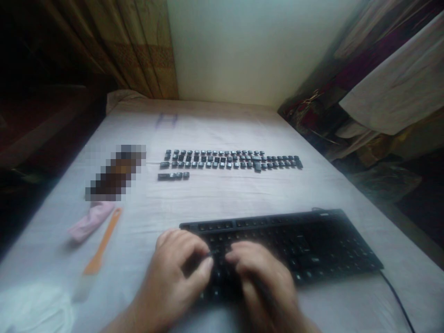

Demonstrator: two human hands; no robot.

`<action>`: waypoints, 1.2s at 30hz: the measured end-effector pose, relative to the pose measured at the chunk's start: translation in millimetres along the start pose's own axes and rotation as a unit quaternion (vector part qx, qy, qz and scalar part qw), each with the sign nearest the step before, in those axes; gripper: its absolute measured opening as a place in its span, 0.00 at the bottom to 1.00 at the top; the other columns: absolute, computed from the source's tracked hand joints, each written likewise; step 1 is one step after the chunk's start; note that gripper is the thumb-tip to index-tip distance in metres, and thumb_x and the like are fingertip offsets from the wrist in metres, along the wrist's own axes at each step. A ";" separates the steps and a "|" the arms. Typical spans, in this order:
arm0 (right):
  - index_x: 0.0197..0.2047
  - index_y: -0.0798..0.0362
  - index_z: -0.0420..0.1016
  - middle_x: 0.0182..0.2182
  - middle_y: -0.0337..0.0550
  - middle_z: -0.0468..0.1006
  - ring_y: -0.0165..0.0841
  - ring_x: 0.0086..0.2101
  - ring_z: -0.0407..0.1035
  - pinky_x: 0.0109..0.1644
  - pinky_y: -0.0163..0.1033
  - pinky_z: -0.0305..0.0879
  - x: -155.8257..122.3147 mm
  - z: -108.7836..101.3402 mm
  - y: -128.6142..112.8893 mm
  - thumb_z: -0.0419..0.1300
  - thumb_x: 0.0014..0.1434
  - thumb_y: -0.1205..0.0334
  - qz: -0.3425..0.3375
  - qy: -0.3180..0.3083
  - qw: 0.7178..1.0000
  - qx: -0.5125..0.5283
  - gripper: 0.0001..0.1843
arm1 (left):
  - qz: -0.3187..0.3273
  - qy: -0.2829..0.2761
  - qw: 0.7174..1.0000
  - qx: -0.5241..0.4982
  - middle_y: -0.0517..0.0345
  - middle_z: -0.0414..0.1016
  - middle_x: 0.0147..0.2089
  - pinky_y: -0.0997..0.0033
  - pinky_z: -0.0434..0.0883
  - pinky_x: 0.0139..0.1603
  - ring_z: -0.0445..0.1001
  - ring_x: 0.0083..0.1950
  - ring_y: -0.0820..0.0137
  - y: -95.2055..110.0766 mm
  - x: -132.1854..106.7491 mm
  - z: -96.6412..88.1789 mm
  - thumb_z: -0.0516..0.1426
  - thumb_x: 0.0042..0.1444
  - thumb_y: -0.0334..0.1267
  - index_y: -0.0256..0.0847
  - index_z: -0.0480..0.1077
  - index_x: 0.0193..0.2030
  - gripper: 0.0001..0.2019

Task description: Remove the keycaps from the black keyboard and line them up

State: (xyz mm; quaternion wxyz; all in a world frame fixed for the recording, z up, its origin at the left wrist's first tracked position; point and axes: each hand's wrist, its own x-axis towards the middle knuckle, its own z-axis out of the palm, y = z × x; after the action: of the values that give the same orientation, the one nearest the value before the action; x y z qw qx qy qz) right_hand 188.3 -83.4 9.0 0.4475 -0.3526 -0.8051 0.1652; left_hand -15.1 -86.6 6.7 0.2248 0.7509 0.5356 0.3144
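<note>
A black keyboard [305, 240] lies on a white cloth-covered surface [243, 194], most of its keycaps off. My left hand [176, 273] rests on the keyboard's left end with fingers curled, thumb and forefinger pinched near a key spot. My right hand [263, 282] sits beside it, fingers bent down onto the keyboard's left-middle. What either pinch holds is too small to see. Farther back, several removed black keycaps [231, 159] lie in neat rows.
An orange-handled brush [104, 243] and a pink cloth [90, 221] lie left of the keyboard, with a blurred-out brown object [116, 173] behind them. The keyboard cable [397, 298] runs off the right front. Curtains and piled fabric [391, 92] border the surface.
</note>
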 end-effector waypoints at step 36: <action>0.45 0.52 0.72 0.21 0.37 0.81 0.31 0.21 0.76 0.24 0.31 0.62 84.2 33.8 40.6 0.49 0.68 0.65 -0.029 -0.151 0.975 -0.159 0.11 | -0.044 0.086 0.994 -0.056 0.58 0.80 0.37 0.69 0.77 0.43 0.79 0.41 0.66 -39.8 8.4 -20.8 0.56 0.61 0.41 0.46 0.74 0.37 0.06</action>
State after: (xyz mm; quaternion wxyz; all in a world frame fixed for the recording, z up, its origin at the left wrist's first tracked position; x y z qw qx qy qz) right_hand 147.5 6.8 17.9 0.2637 -0.3667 -0.8891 0.0739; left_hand -54.4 -65.8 -3.6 0.2332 0.6829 0.5669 0.3974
